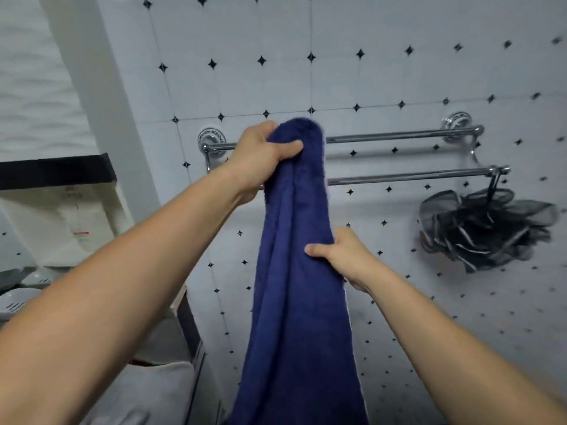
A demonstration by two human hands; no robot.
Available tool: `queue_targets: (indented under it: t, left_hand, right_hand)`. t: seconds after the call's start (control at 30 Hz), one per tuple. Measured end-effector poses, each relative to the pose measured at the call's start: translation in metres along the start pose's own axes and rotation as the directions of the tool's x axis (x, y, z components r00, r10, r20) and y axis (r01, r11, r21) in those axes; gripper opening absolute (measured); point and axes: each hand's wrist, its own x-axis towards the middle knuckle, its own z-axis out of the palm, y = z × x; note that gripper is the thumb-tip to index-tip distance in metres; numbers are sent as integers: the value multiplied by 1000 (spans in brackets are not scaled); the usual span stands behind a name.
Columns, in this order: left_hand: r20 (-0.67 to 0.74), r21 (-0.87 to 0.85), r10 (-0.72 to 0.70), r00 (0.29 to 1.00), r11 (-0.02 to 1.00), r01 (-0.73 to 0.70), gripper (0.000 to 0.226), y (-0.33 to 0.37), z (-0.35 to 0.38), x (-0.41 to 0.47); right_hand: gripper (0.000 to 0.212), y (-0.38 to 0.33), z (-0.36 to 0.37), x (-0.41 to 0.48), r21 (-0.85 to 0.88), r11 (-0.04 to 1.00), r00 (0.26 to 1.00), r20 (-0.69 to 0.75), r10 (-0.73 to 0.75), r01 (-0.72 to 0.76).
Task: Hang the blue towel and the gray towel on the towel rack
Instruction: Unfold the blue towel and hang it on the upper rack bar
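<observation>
The blue towel (299, 271) hangs bunched in a long fold in front of the chrome two-bar towel rack (399, 137) on the tiled wall. My left hand (264, 154) grips the towel's top end, level with the upper bar near the rack's left mount. Lower down, my right hand (340, 256) pinches the towel's right edge below the lower bar (408, 175). The towel covers the left part of both bars; I cannot tell whether it rests on a bar. A gray cloth (147, 394) shows at the bottom left.
A dark mesh bath sponge (484, 228) hangs from the lower bar's right end. At the left stand a black-topped white fixture (61, 204) and a pale perforated basket (18, 302). The rack's right half is bare.
</observation>
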Motion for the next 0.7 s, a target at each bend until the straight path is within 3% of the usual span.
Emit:
queue_targets:
  t: [0.07,0.13,0.27,0.4,0.57,0.63,0.7]
  left_hand:
    - [17,35,3,1000,999,-3,16,-10,-2,-1]
    - [77,121,-24,997,993,15,23,-23,-12,-5]
    - [128,286,-120,984,955,79,21,-54,-35,-11]
    - [51,310,-168,984,940,144,21,-76,-31,-18]
    - [308,230,-112,945,972,40,47,-79,10,-32]
    - [363,238,-104,926,971,16,30,-81,29,-34]
    - [292,281,-115,950,959,30,10,-79,38,-32]
  right_hand:
    - [9,21,-10,-4,30,998,998,-20,55,-54]
    - [23,27,-32,-3,35,998,989,-134,58,-53]
    - [10,6,-73,4,-22,1000,946,-323,-23,17]
    - [33,-29,-66,8,-255,962,937,-304,-172,95]
    - [30,-60,-33,10,-427,882,909,-258,-328,198]
    - [24,-68,-22,11,-548,807,889,-229,-397,219]
    - [22,-74,-18,11,-609,764,877,-225,-425,214]
